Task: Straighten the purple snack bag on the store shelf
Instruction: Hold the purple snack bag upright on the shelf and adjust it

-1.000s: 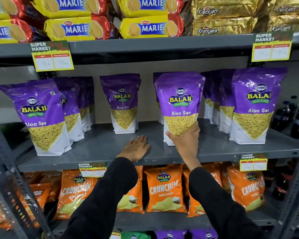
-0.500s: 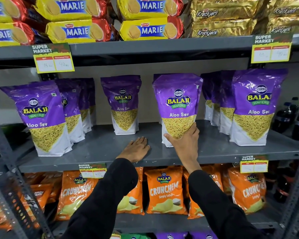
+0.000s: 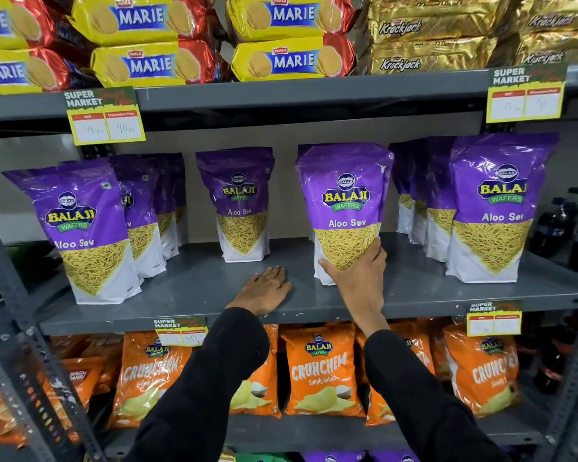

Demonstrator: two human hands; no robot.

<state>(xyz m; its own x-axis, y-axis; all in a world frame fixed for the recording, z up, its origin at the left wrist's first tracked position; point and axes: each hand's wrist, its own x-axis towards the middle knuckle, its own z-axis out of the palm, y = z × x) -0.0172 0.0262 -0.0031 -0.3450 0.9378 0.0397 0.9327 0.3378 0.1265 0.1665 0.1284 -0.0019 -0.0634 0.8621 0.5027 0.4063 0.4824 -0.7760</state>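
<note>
One hand (image 3: pixel 354 278) around purple bag (image 3: pixel 346 208)

a purple snack bag (image 3: pixel 346 201) marked aloo sev is gripped at its lower front by the right hand (image 3: pixel 359 278), thumb on one side and fingers (image 3: pixel 377 250) wrapped round the other. the bag is stood upright near the front edge of the grey middle shelf (image 3: pixel 194 288), right of centre. the left hand (image 3: pixel 264 290) is laid flat, palm down, on the shelf's front edge, just left of the bag and apart from it. more purple bags (image 3: pixel 239 203) are stood toward the shelf's back and both ends. orange crunchem bags (image 3: pixel 321 368) are seen on the shelf below, marie biscuit packs (image 3: pixel 291 60) above.
</note>
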